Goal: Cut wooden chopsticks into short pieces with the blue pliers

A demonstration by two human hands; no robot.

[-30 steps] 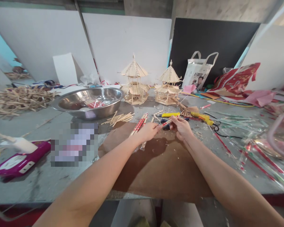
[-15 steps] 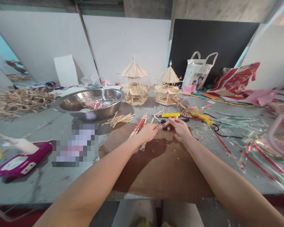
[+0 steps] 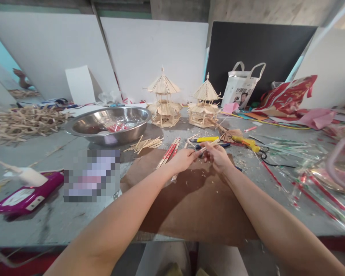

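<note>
My left hand and my right hand meet over the far edge of a brown cardboard sheet. Both are closed in a pinch on the same thin wrapped chopstick pair, which slants up to the right from between the fingers. Just left of my left hand lies a bundle of red-and-white wrapped chopsticks. Beyond the hands lie a yellow utility knife and blue-handled scissors.
Two wooden stick pagoda models stand at the back. A steel bowl, loose sticks, a stick heap, a yellow glue gun, a pink device and plastic wrappers lie around.
Both hands stay together at the same spot; the fingers shift slightly and the stick's tip tilts a little more to the right. Nothing else on the table has moved.
</note>
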